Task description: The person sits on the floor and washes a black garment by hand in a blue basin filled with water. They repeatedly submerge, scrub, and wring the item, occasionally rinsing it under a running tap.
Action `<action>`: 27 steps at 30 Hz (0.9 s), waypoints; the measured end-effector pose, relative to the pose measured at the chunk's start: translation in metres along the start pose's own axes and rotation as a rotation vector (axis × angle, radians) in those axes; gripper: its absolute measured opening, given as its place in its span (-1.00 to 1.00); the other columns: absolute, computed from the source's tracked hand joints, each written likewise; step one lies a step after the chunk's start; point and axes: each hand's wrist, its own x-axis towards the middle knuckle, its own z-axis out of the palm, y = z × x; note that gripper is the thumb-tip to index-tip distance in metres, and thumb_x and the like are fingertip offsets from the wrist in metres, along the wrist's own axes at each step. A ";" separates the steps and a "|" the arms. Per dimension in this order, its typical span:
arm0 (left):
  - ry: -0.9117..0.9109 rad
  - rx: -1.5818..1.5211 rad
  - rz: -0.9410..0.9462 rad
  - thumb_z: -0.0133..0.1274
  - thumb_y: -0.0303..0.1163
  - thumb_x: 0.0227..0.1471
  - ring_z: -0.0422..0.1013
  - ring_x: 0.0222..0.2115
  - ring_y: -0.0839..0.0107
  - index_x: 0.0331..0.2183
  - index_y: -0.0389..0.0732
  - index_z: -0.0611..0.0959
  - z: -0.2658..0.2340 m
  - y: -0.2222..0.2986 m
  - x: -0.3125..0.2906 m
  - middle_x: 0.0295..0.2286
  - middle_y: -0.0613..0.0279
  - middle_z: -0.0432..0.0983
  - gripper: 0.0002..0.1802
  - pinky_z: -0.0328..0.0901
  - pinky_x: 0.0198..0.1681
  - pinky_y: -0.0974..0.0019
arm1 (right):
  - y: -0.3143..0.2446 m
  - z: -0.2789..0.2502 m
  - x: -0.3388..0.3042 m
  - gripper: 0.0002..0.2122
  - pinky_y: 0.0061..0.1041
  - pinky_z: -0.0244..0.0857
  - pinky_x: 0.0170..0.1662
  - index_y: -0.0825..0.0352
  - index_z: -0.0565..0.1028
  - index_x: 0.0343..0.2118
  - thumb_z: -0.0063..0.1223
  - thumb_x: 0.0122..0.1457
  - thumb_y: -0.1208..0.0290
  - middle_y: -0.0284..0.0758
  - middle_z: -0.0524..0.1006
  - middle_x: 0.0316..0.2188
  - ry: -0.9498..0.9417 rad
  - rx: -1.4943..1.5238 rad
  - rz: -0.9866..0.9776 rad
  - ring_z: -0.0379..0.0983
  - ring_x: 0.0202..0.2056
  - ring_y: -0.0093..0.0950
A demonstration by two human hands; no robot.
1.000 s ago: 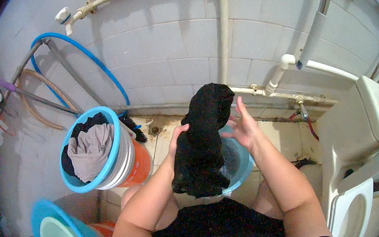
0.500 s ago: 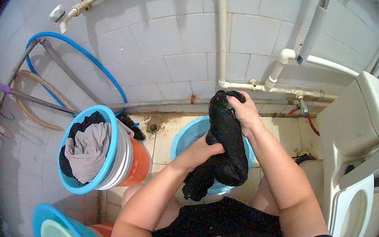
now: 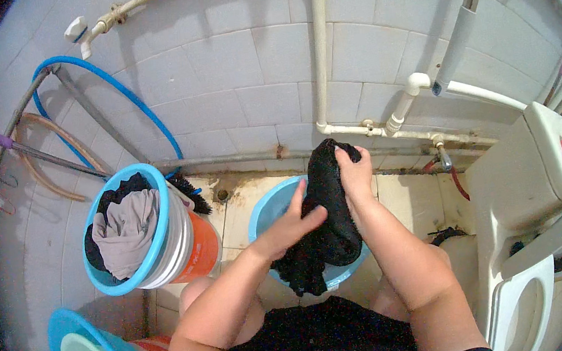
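Observation:
A bunched black wet-looking cloth (image 3: pixel 335 225) hangs over a light blue basin (image 3: pixel 265 209) on the floor. At its upper end my right hand (image 3: pixel 355 175) is closed round the fabric. My left hand (image 3: pixel 287 228) lies against the cloth's left side, its thumb and fingers spread apart rather than wrapped round it. A loose, ruffled end of the cloth droops at the lower left, over the basin's near rim. Most of the basin's inside is hidden behind the cloth and my hands.
To the left stands a white-and-orange bucket (image 3: pixel 198 245) topped by a blue basin (image 3: pixel 166 221) holding grey and black clothes (image 3: pixel 128 231). Another blue tub (image 3: pixel 67 321) is nearer. A toilet (image 3: pixel 517 181) stands at right; pipes (image 3: pixel 322 51) and a blue hose (image 3: pixel 147 111) run along the tiled wall.
My left hand has loosened from a grip and spread its fingers. The cloth's lower end has dropped more straight down; my right hand still holds the top.

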 end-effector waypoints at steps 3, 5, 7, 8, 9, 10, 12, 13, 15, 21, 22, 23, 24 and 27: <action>0.099 0.322 0.087 0.25 -0.17 -0.25 0.19 -0.04 0.29 0.10 -0.28 0.02 0.004 -0.021 0.005 -0.06 0.09 0.22 0.01 0.09 0.04 0.24 | 0.012 0.002 -0.009 -0.59 -0.45 0.21 -0.17 0.42 0.31 -0.24 0.19 -0.11 0.33 -0.15 0.38 -0.26 -0.054 -0.205 -0.063 0.31 -0.24 -0.42; 0.074 0.224 0.060 0.23 -0.15 -0.24 0.19 -0.05 0.29 0.09 -0.29 0.03 0.006 -0.017 0.004 -0.06 0.07 0.21 -0.01 0.11 0.02 0.27 | 0.003 0.002 -0.012 -0.48 -0.43 0.15 -0.07 0.42 0.26 -0.12 0.18 -0.12 0.29 -0.08 0.29 -0.10 -0.142 -0.315 -0.008 0.26 -0.12 -0.35; 0.120 0.117 -0.018 0.21 -0.15 -0.23 0.25 -0.12 0.35 0.05 -0.29 0.13 0.006 -0.006 0.000 -0.12 0.11 0.27 -0.11 0.17 -0.04 0.30 | -0.029 -0.001 -0.020 -0.39 -0.41 0.13 -0.04 0.41 0.16 -0.01 0.16 -0.11 0.29 -0.08 0.26 -0.07 -0.297 -0.104 0.183 0.23 -0.08 -0.33; 0.039 -0.063 0.025 0.09 -0.11 -0.13 0.30 -0.16 0.36 0.00 -0.29 0.25 0.003 -0.003 0.000 -0.16 0.11 0.33 -0.28 0.21 -0.08 0.32 | -0.044 -0.002 -0.022 -0.35 -0.40 0.11 -0.03 0.41 0.12 0.04 0.15 -0.10 0.29 -0.08 0.25 -0.05 -0.374 0.001 0.277 0.22 -0.06 -0.31; -0.026 -0.184 -0.063 0.01 -0.09 -0.08 0.33 -0.19 0.36 -0.04 -0.28 0.30 -0.003 0.006 -0.002 -0.19 0.11 0.37 -0.36 0.24 -0.10 0.32 | -0.043 -0.008 -0.012 -0.30 -0.39 0.12 -0.02 0.38 -0.01 0.12 0.09 -0.06 0.33 -0.13 0.25 -0.01 -0.448 0.128 0.327 0.21 -0.02 -0.32; -0.090 -0.308 -0.151 -0.06 -0.07 -0.03 0.36 -0.22 0.35 -0.08 -0.28 0.36 -0.006 0.021 -0.008 -0.22 0.12 0.40 -0.43 0.26 -0.12 0.32 | -0.049 -0.016 -0.005 -0.31 -0.36 0.11 -0.01 0.36 -0.01 0.14 0.08 -0.04 0.35 -0.21 0.23 0.03 -0.509 0.158 0.406 0.21 0.00 -0.34; -0.169 -0.497 -0.036 -0.18 -0.06 0.02 0.39 -0.25 0.34 -0.10 -0.25 0.41 -0.014 0.028 -0.010 -0.24 0.12 0.44 -0.48 0.28 -0.14 0.31 | -0.057 -0.027 0.008 -0.27 -0.35 0.11 0.00 0.28 -0.03 0.16 0.12 -0.03 0.29 -0.31 0.26 0.02 -0.791 0.243 0.372 0.23 -0.02 -0.37; -0.346 -0.631 -0.018 -0.17 -0.06 0.02 0.40 -0.25 0.32 -0.10 -0.24 0.41 -0.018 0.035 -0.007 -0.24 0.11 0.43 -0.48 0.29 -0.16 0.27 | -0.059 -0.026 0.008 -0.26 -0.35 0.11 0.01 0.25 -0.02 0.16 0.15 -0.05 0.26 -0.32 0.27 0.01 -0.794 0.238 0.341 0.22 -0.02 -0.38; -0.370 -0.604 0.045 -0.17 -0.10 0.02 0.42 -0.33 0.22 -0.12 -0.25 0.42 -0.023 0.042 -0.011 -0.26 0.05 0.44 -0.51 0.35 -0.29 0.15 | -0.063 -0.024 0.005 -0.23 -0.33 0.09 0.03 0.20 0.00 0.17 0.19 -0.07 0.20 -0.34 0.29 -0.01 -0.800 0.227 0.278 0.22 -0.01 -0.39; -0.439 -0.587 -0.016 -0.17 -0.05 0.03 0.44 -0.50 0.07 -0.11 -0.26 0.39 -0.011 0.038 -0.019 -0.32 -0.05 0.44 -0.49 0.38 -0.48 0.06 | -0.058 -0.015 -0.006 -0.22 -0.22 0.07 0.08 0.19 0.04 0.14 0.19 -0.11 0.08 -0.23 0.24 0.03 -1.116 0.673 0.279 0.17 0.06 -0.35; -0.460 -0.641 -0.068 -0.15 0.00 0.00 0.44 -0.47 0.08 -0.10 -0.27 0.38 -0.012 0.031 -0.018 -0.31 -0.05 0.44 -0.43 0.37 -0.44 0.08 | -0.062 -0.013 -0.009 -0.23 -0.20 0.06 0.09 0.19 0.03 0.15 0.16 -0.09 0.05 -0.21 0.22 0.05 -1.146 0.663 0.258 0.16 0.07 -0.34; -0.480 -0.696 -0.122 -0.13 0.05 -0.02 0.43 -0.45 0.09 -0.09 -0.29 0.36 -0.011 0.024 -0.017 -0.30 -0.05 0.43 -0.37 0.37 -0.40 0.11 | -0.059 -0.014 -0.008 -0.36 -0.25 0.15 0.04 0.24 0.17 0.05 0.16 -0.07 0.13 -0.17 0.31 -0.04 -1.099 0.663 0.290 0.24 0.00 -0.32; -0.497 -0.750 -0.178 -0.11 0.10 -0.05 0.43 -0.42 0.10 -0.08 -0.30 0.35 -0.011 0.017 -0.016 -0.30 -0.06 0.42 -0.31 0.36 -0.35 0.13 | -0.057 -0.017 -0.004 -0.42 -0.27 0.18 0.01 0.25 0.21 0.00 0.16 -0.07 0.16 -0.18 0.33 -0.07 -1.059 0.625 0.342 0.27 -0.03 -0.33; -0.479 -0.495 -0.122 -0.04 0.10 -0.10 0.40 -0.32 0.10 -0.05 -0.30 0.33 -0.015 0.009 -0.016 -0.26 -0.05 0.41 -0.27 0.33 -0.25 0.16 | -0.067 -0.017 -0.009 -0.62 -0.38 0.30 -0.14 0.29 0.33 -0.19 0.13 -0.08 0.33 -0.23 0.41 -0.25 -0.885 0.524 0.480 0.37 -0.21 -0.36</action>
